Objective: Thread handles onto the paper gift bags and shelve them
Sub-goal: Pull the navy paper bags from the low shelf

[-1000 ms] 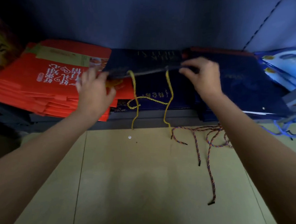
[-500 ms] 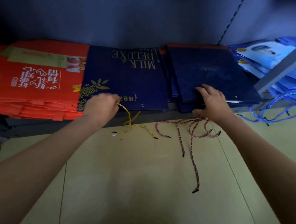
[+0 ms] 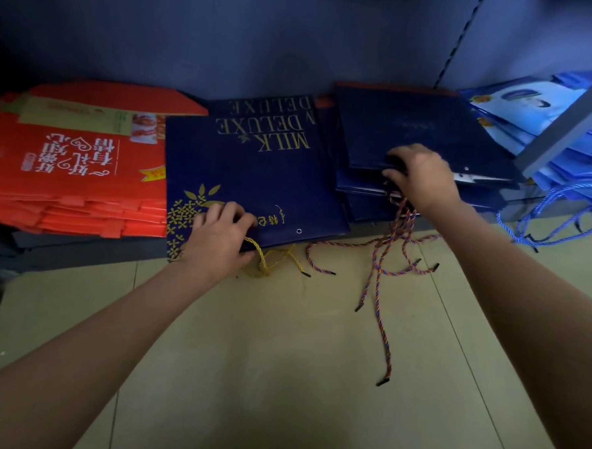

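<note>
A flat navy gift bag [image 3: 252,174] printed "MILK DELUXE" lies on the low shelf, its yellow cord handle [image 3: 268,259] spilling over the front edge. My left hand [image 3: 218,239] grips the bag's near edge by the yellow cord. To the right sits a stack of plain navy bags [image 3: 416,131]. My right hand [image 3: 424,176] curls its fingers over the front edge of that stack, where several multicoloured cords [image 3: 385,263] hang down onto the floor.
A pile of flat orange bags [image 3: 71,171] fills the shelf's left side. Light blue bags [image 3: 533,109] with blue cords [image 3: 548,220] lie at the far right beside a slanted grey shelf bar [image 3: 574,125]. Beige floor tiles [image 3: 279,378] stretch below.
The MILK DELUXE bag was laid flat on its stack from a lifted position. My right hand moved from it to the plain navy stack, and my left hand moved to its near edge.
</note>
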